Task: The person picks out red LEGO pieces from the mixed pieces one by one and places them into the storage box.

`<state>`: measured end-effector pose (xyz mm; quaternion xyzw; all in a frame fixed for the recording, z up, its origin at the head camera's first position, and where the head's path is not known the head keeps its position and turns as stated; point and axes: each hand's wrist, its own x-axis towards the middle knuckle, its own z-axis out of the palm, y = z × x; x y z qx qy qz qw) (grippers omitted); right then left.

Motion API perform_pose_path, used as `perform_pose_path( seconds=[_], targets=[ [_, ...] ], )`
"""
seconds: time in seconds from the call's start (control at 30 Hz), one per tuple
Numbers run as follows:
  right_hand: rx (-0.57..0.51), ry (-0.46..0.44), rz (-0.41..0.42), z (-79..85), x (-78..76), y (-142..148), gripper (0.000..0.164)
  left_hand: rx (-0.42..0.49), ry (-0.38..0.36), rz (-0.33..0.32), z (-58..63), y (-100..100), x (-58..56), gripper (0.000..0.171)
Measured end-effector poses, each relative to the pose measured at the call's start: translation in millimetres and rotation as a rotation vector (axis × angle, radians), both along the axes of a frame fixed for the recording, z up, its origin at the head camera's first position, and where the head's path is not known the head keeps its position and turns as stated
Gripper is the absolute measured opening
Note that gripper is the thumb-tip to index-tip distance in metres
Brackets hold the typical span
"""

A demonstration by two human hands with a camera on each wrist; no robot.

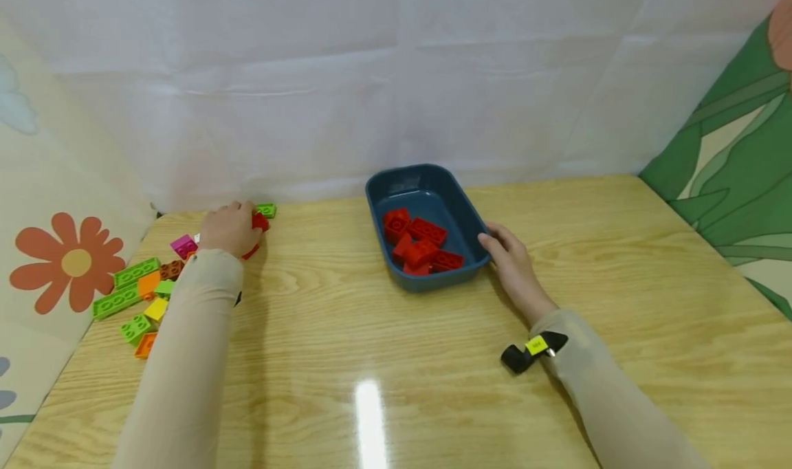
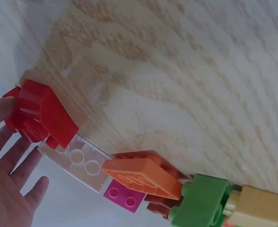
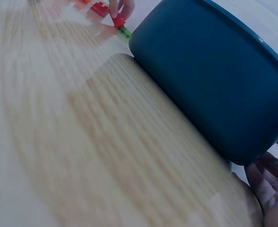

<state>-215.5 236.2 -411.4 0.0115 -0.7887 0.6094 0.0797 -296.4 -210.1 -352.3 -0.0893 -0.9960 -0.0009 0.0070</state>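
Observation:
At the left of the table, my left hand pinches a red toy brick between thumb and fingers. Right beside it another red brick with a slanted side overlaps the end of a clear brick. My right hand holds the near right side of a dark blue bin, thumb at the rim and the other fingers against the outer wall. Several red bricks lie in the near half of the bin. In the right wrist view the bin's outer wall hides its contents.
A pile of mixed bricks runs along the left edge: light green bricks, a magenta brick, a yellow brick and orange ones. One green brick lies by the white back sheet.

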Motion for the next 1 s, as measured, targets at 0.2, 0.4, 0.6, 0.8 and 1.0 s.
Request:
perform_pose_path(
  seconds=[0.2,0.4,0.6,0.8,1.0],
  targets=[
    [0.009,-0.017,-0.003,-0.1,1.1,0.3,0.052,-0.027,0.016,-0.004,-2.9,-4.0,1.0,0.035],
    [0.011,-0.005,-0.01,-0.2,0.9,0.1,0.051,-0.016,0.038,-0.026,-1.4,-5.4,2.3,0.032],
    [0.009,-0.002,-0.011,0.6,0.5,-0.4,0.051,0.008,0.05,-0.054,2.6,-10.9,2.1,0.03],
    [-0.004,-0.012,0.002,1.4,0.8,0.0,0.051,0.011,0.091,-0.114,3.6,-12.0,1.5,0.031],
    [-0.019,-0.018,0.013,1.5,1.7,0.9,0.05,0.018,0.14,-0.139,-1.9,-12.0,1.0,0.032]
  ],
)
